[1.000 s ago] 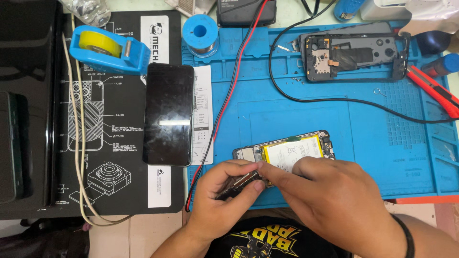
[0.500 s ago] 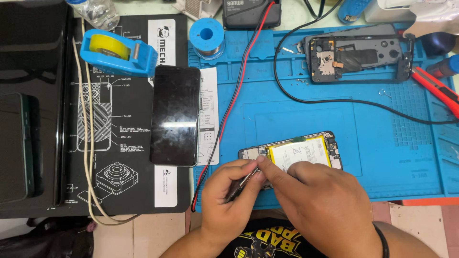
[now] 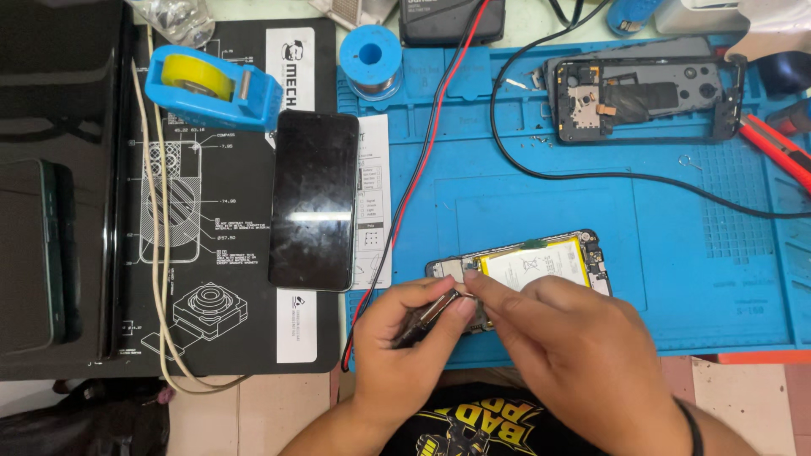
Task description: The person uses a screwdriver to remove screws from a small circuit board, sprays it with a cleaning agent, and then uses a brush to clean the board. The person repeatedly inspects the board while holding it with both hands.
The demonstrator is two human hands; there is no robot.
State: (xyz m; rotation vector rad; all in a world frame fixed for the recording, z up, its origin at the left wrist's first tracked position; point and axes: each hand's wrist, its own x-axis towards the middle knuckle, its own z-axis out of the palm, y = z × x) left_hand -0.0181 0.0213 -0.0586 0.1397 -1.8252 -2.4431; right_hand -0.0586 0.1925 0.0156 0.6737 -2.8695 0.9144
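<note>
An opened phone body (image 3: pixel 541 262) with a yellow-edged battery lies on the blue work mat (image 3: pixel 701 253), its near end under my hands. My left hand (image 3: pixel 405 346) grips a slim dark tool (image 3: pixel 427 317), its metal tip pointing at the phone's lower left corner. My right hand (image 3: pixel 566 346) rests over the phone's near edge, with the forefinger and thumb pinched at the tool's tip. Whether those fingers hold a small part is hidden.
A black phone screen (image 3: pixel 313 198) lies left of the mat on a black printed pad (image 3: pixel 211 253). A blue tape dispenser (image 3: pixel 211 87), a solder spool (image 3: pixel 370 59) and a phone back frame (image 3: pixel 642 100) sit at the far side. Red and black cables (image 3: pixel 414 186) cross the mat.
My hands stay at the phone's near end; the tool's tip has shifted slightly toward the phone's corner. The view has shifted a little.
</note>
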